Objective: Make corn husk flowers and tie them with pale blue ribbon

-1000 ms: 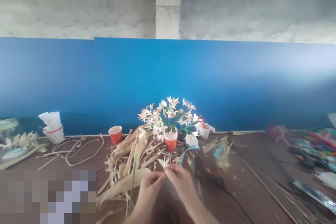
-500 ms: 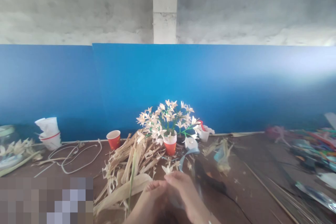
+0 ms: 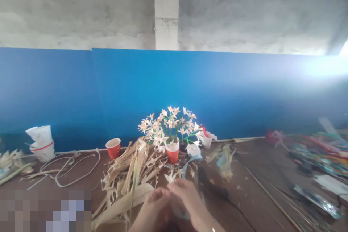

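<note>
My left hand and my right hand meet low in the middle of the view, fingers pinched together at the tips. Whatever lies between the fingers is too small or hidden to make out. A small cream husk flower shows just beyond my right fingertips; I cannot tell whether it is held or lies on the table. Behind it a red-and-white paper cup holds a bunch of cream flowers on green stems. To the left of the hands spreads a heap of dry corn husks.
On the brown table stand another red cup and a white cup, with a white cord between. A dark tool with a cable lies right of my hands. Thin sticks and coloured clutter lie farther right.
The view has shifted slightly, so the whole scene sits a little farther left and lower. Both hands stay together at the same spot, with only slight finger movement.
</note>
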### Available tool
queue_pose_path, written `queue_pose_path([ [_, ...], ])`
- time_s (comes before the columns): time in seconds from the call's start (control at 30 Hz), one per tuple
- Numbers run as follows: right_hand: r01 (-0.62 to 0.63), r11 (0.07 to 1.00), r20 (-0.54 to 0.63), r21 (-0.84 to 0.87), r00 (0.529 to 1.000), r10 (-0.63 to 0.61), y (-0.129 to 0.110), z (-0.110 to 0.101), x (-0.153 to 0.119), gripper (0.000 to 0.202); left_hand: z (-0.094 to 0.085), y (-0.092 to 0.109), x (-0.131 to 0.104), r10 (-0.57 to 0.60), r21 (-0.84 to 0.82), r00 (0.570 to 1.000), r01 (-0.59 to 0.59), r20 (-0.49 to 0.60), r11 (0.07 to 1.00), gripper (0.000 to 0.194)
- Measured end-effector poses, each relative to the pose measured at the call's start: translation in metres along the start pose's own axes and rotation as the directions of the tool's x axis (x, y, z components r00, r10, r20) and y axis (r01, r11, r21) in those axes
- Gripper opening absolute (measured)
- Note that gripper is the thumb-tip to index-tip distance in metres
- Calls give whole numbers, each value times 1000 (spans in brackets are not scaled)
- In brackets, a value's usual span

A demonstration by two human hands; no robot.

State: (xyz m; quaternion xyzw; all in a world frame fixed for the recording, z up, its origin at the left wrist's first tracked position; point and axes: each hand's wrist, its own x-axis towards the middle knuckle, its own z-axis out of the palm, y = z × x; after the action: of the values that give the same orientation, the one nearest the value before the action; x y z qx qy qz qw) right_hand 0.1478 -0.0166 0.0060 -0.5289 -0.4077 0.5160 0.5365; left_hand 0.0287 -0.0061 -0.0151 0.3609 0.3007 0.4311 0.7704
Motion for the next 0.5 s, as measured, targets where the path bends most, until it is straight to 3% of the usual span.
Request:
queue_pose_path([
  [0.1,6,993,-32,-119,999,-10,-1,0,3,19,2,0,2,33,-3,998,-33,-52,999,36],
  [0.23,103,921,55,-376,995,-89,-20,-22,8,24,1,4,2,26,-5,994,-27,-103,1000,38],
  [0.27,137,857,66,-496,991,-120,-26,-32,8,22,0,5,1,18,-10,993,-19,-119,1000,38],
  [0.33,149,622,13,-769,976,-217,-38,-55,8,19,-2,7,1,13,-19,990,-16,-138,1000,35],
  [0.4,17,365,-80,-931,965,-249,-42,-77,5,25,-3,9,0,17,-32,991,-22,-136,999,31],
  [0.5,-161,74,-174,-984,958,-227,-32,-97,-1,39,-3,9,0,10,-53,993,-16,-118,998,30],
])
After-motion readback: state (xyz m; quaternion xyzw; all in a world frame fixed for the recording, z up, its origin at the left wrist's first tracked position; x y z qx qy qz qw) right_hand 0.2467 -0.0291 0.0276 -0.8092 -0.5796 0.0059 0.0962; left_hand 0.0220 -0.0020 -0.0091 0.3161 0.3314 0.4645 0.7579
